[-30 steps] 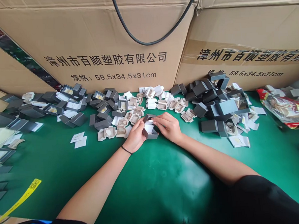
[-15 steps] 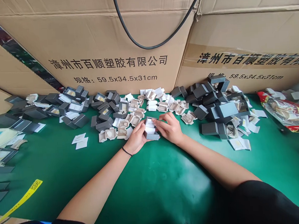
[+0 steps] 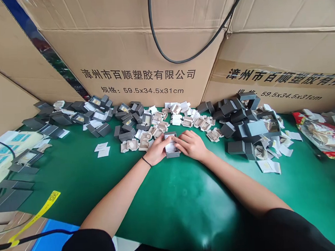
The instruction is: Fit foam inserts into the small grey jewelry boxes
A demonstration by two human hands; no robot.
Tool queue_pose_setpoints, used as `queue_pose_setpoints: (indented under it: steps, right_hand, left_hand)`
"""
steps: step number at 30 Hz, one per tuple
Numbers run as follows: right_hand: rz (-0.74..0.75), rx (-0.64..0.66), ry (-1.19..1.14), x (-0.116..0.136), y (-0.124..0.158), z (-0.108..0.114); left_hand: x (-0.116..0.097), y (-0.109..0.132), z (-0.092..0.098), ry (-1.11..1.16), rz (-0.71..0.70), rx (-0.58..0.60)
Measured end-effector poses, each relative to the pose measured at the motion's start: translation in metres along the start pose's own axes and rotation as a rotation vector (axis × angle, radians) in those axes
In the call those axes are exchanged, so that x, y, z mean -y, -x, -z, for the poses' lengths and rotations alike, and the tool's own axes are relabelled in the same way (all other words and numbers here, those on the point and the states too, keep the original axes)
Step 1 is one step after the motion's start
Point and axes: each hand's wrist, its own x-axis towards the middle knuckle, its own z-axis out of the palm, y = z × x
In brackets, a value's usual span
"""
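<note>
A small dark grey box (image 3: 172,154) with a white insert (image 3: 170,146) inside is held in front of me, just above the green table. My left hand (image 3: 157,150) is wrapped round the box's left side, its thumb over the top. From the right, my right hand (image 3: 193,144) is closed against the box, fingertips at the insert and the right edge; its thumb is hidden. Just beyond the hands lie several folded card inserts (image 3: 144,145), grey-brown inside and white outside. Two white paper slips (image 3: 103,152) rest to the left.
Heaps of dark grey boxes stand at the right (image 3: 237,147) and left (image 3: 60,118). Large cartons (image 3: 140,51) wall off the back, with a black cable (image 3: 177,61) hanging before them. A red food packet (image 3: 327,138) lies far right; a yellow tag (image 3: 49,204) hangs near the left edge.
The view has turned slightly left, showing more of the left side. My right fingers have moved down and closer against the box, and the left thumb now lies across its top.
</note>
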Motion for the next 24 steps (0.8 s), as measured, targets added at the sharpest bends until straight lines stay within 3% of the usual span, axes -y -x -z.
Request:
queue_pose_setpoints:
  steps: [4, 6, 11, 13, 17, 20, 24]
  right_hand:
    - [0.001, -0.081, -0.119, 0.006, -0.001, -0.002]
    - [-0.07, -0.107, -0.162, 0.011, -0.003, -0.007]
    - [-0.156, 0.023, -0.221, 0.021, -0.017, -0.023]
    - [-0.196, 0.051, -0.204, 0.026, -0.025, -0.029]
    - [-0.209, 0.085, -0.186, 0.04, -0.049, -0.038]
    - [-0.107, 0.158, -0.132, 0.048, -0.069, -0.045]
    - [-0.059, 0.24, -0.045, 0.049, -0.083, -0.055]
  left_hand:
    - [-0.027, 0.007, 0.012, -0.078, 0.027, 0.049]
    - [-0.05, 0.017, 0.022, -0.075, -0.049, 0.061]
    - [-0.087, 0.038, 0.057, 0.041, -0.211, -0.173]
    - [-0.088, 0.04, 0.07, 0.117, -0.24, -0.212]
    - [-0.081, 0.038, 0.083, 0.213, -0.213, -0.17]
    - [-0.077, 0.035, 0.086, 0.223, -0.149, -0.155]
    - [-0.075, 0.034, 0.083, 0.264, -0.233, -0.136]
